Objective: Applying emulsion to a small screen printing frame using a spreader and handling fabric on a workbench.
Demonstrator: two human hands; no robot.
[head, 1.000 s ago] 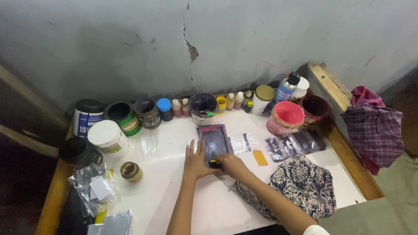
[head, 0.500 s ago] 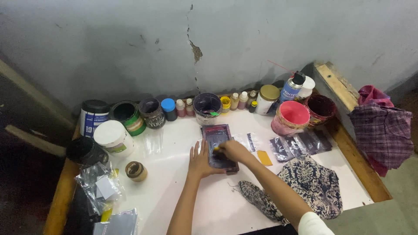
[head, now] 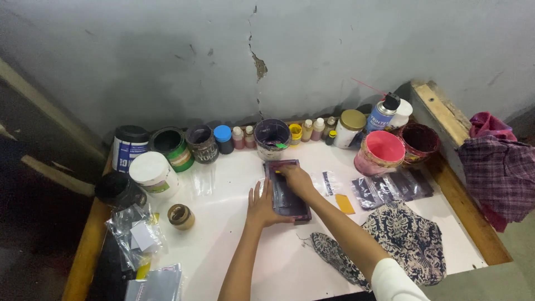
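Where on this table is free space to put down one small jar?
Bare white patch between the small brown jar, the left hand and the front edge. Another front right, beside the patterned cloth. The row of pots along the wall is crowded.

Small frame (head: 287, 189), under both hands: dark purple, ink-stained, dull finish; material cannot be told. Table top (head: 223, 234), beneath the hands: white, smooth, faintly glossy, edged with bare wood. Patterned cloth (head: 407, 245), beside the right forearm: soft, matt printed fabric. Clear bags (head: 390, 187), right of the right hand (head: 298, 179): glossy, crinkled plastic film. Pink tub (head: 382, 151), beyond the bags: plastic, matt with dried ink. White jar (head: 154, 174), left of the left hand (head: 262, 206): smooth plastic. Spray can (head: 382, 114), far right: glossy metal. Wall (head: 167, 67), beyond the hands: rough, cracked, matt plaster. Checked cloth (head: 499, 170), far right: woven, matt.
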